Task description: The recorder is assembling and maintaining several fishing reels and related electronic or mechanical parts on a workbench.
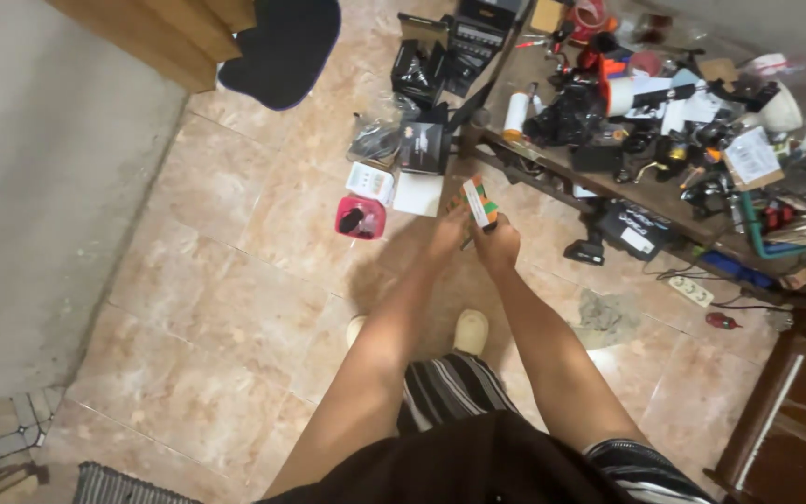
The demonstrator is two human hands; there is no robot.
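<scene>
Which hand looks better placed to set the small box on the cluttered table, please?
Probably the right hand: it grips the small box from below on the side nearer the cluttered table. The left hand holds the box's far side, towards the open floor.

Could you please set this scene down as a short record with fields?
Setting: tiled floor beside a low wooden table crowded with tools and boxes
Left hand: left hand grips the small box from its left side
Right hand: right hand grips the same box from below and right
Held thing: small box, orange, green and white, held in the air over the floor
On the floor nearby: red container, white packet, black box
Feet: pale slippers
</scene>
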